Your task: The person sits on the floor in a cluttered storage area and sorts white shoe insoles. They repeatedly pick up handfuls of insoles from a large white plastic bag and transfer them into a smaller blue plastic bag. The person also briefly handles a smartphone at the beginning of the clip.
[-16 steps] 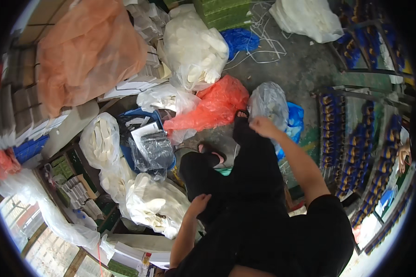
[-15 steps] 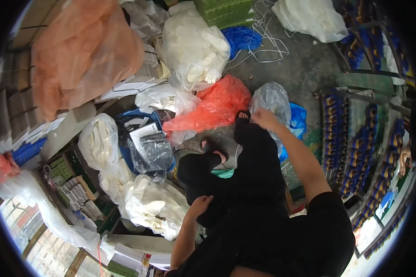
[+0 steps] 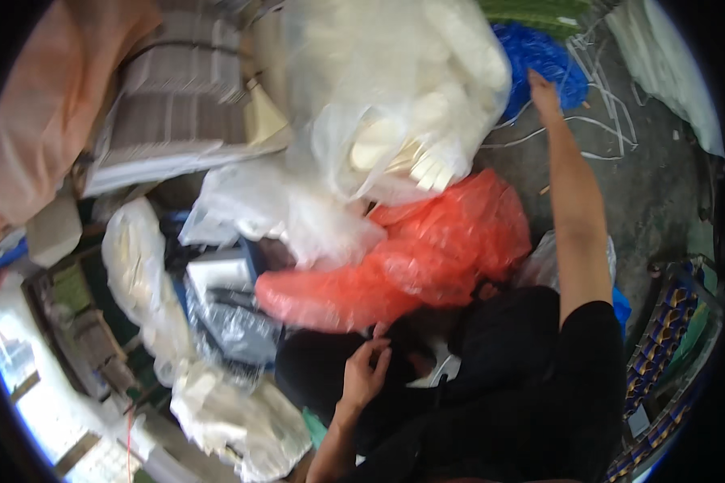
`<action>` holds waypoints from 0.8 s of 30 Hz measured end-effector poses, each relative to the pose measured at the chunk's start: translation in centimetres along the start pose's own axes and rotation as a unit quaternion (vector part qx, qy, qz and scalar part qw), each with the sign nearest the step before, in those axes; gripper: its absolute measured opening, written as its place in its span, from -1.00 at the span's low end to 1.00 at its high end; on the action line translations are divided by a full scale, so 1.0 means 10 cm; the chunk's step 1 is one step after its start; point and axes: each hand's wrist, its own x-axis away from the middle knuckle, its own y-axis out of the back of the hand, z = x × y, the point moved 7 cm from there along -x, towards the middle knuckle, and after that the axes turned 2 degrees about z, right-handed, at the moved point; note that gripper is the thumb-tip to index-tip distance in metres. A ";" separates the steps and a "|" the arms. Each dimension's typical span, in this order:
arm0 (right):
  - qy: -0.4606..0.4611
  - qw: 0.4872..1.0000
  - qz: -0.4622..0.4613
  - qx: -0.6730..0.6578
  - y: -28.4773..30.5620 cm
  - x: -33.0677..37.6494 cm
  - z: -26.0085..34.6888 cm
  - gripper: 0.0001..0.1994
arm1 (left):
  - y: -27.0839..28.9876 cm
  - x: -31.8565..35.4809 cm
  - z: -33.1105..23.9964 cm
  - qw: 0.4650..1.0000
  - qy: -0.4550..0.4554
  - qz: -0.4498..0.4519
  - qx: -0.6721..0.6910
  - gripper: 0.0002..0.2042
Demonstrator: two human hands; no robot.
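Note:
My right arm stretches far forward, and my right hand [image 3: 545,95] is over the near side of a crumpled blue plastic bag [image 3: 517,50]. Its fingers look extended and blurred; contact with the plastic is unclear. My left hand [image 3: 366,374] stays low over my left knee, its fingers loosely bent and nothing visible in it. Just beyond it lies a crumpled red plastic bag [image 3: 439,258]. Behind that bulges a large clear bag [image 3: 451,72] full of white gloves. A greyish clear bag [image 3: 540,262] lies beside my right forearm.
White straps [image 3: 612,113] lie loose on the grey floor [image 3: 652,185]. Left are stacked grey-white sheets [image 3: 181,105], an orange translucent bag [image 3: 52,113] and a bin with dark plastic [image 3: 246,330]. Glove-filled bags [image 3: 242,423] stand near my left knee. A blue-and-gold rack [image 3: 660,346] is at right.
My view has leaned forward. My right hand has moved from near my right foot, forward to the blue bag. My left hand remains near my left knee, its fingers now turned more forward.

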 end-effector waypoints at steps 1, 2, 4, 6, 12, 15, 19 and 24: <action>0.000 0.997 0.010 -0.073 0.12 -0.28 -0.12 -0.54 | -0.20 -0.11 0.02 0.999 -0.033 0.008 0.020 -0.80; 0.007 0.998 0.017 -0.054 0.10 -0.39 -0.20 -0.53 | -0.34 -0.16 0.09 0.998 -0.031 0.005 0.048 -0.80; -0.046 0.997 0.039 -0.050 -0.35 -0.33 -0.11 -0.53 | -0.36 -0.10 0.23 0.997 0.005 -0.020 0.079 -0.81; -0.082 0.995 0.035 -0.041 -0.48 -0.10 -0.07 -0.53 | -0.35 -0.04 0.19 0.995 0.025 -0.004 0.092 -0.82; -0.017 0.997 0.046 0.060 -0.19 0.39 -0.25 -0.54 | -0.37 -0.22 0.09 0.994 -0.047 0.014 0.101 -0.84; -0.035 0.990 0.076 0.116 0.13 0.95 -0.04 -0.61 | -0.32 -0.42 -0.01 0.995 -0.060 0.054 0.062 -0.86; 0.070 0.988 0.028 0.134 1.29 2.05 1.32 -0.74 | -0.13 -0.59 -1.18 0.969 -0.232 0.024 0.081 -0.81; 0.307 0.916 0.112 0.233 1.74 3.78 2.72 -0.77 | -0.13 -0.81 -2.89 0.859 -0.503 -0.077 0.057 -0.30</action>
